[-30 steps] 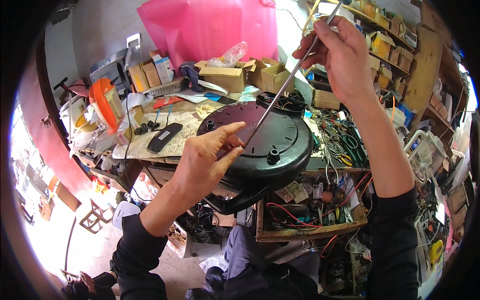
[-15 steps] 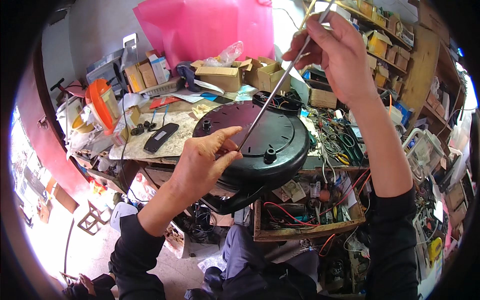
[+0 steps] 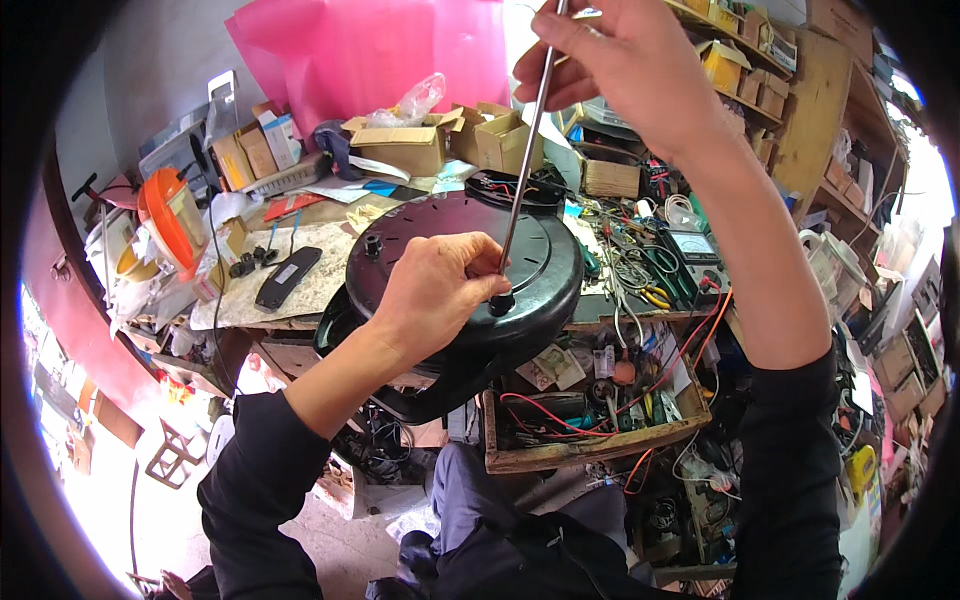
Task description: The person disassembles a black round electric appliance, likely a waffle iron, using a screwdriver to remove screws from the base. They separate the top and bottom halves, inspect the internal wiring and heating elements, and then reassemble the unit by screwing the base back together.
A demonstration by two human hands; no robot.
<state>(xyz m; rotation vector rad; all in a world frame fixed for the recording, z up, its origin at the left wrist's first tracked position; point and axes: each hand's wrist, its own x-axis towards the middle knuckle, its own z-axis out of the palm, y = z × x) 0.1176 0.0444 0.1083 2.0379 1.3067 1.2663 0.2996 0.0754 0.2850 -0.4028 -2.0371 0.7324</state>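
Free over the pale sheet [image 3: 336,258] left of the black base [image 3: 450,215], save around a flat device [image 3: 288,278] and small black parts [image 3: 247,263]. Barred above the base by the rod [image 3: 527,160] slanting between left hand [image 3: 435,290] and right hand [image 3: 630,70]. Crowded at right by tools [image 3: 657,297], behind by cardboard boxes [image 3: 405,150], in front by the drawer [image 3: 590,454].

Wears blk top [image 3: 515,560] w/ forearm-length slvs [image 3: 262,490], greyish trousers [image 3: 468,495], hands [image 3: 435,290] bare.
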